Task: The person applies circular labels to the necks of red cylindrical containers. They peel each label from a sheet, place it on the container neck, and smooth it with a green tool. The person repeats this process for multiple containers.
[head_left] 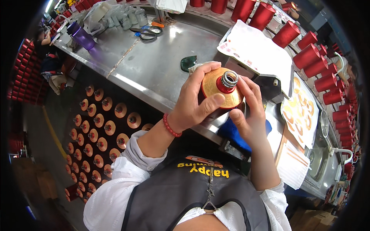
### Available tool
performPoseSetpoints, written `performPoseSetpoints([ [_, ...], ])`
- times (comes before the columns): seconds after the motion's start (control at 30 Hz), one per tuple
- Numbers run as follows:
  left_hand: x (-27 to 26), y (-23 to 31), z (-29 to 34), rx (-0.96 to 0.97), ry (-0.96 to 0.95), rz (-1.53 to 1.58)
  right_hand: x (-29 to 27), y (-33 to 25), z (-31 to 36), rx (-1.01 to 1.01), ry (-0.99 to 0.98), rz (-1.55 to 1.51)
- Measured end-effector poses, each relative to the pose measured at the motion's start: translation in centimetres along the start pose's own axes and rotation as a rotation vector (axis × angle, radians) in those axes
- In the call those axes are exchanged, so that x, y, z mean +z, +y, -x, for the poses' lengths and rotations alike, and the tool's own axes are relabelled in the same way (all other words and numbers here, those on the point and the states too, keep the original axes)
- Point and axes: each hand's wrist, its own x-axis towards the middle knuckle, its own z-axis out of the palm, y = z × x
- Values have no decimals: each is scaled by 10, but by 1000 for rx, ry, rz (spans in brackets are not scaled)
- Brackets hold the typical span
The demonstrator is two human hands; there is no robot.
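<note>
Between my two hands, over the edge of the steel worktop (165, 65), stands a red bottle (230, 98) with a gold label round its shoulder and a bare threaded neck. My left hand (194, 100) wraps its left side, the thumb lying across the gold label. On the other side my right hand (252, 109) presses its fingertips to the shoulder, thumb low near the label's edge. Just beyond my left fingers lies a dark green flat piece (188, 63). A blue cloth (241, 133) shows below the bottle, partly hidden by my right hand.
Rows of gold-shouldered bottles (102, 144) stand low at the left. Scissors (148, 35), a purple drinking bottle (83, 37) and glass jars (129, 18) sit on the far worktop. Red bottles (308, 57) line a curved conveyor. Gold label sheets (300, 111) lie right, near a sink (319, 165).
</note>
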Motion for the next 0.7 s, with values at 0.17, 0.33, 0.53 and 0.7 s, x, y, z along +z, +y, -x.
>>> performPoseSetpoints([
  [0.17,8,2,1,-2,73,-54,3,-1,1,10,23,-32],
  [0.33,8,0,1,4,75,-81,5,-1,2,19,33,-72],
  [0.53,3,-5,2,20,13,-8,2,1,3,131,20,-282],
  [0.7,4,-10,6,31,13,82,-28,4,4,131,157,-264],
])
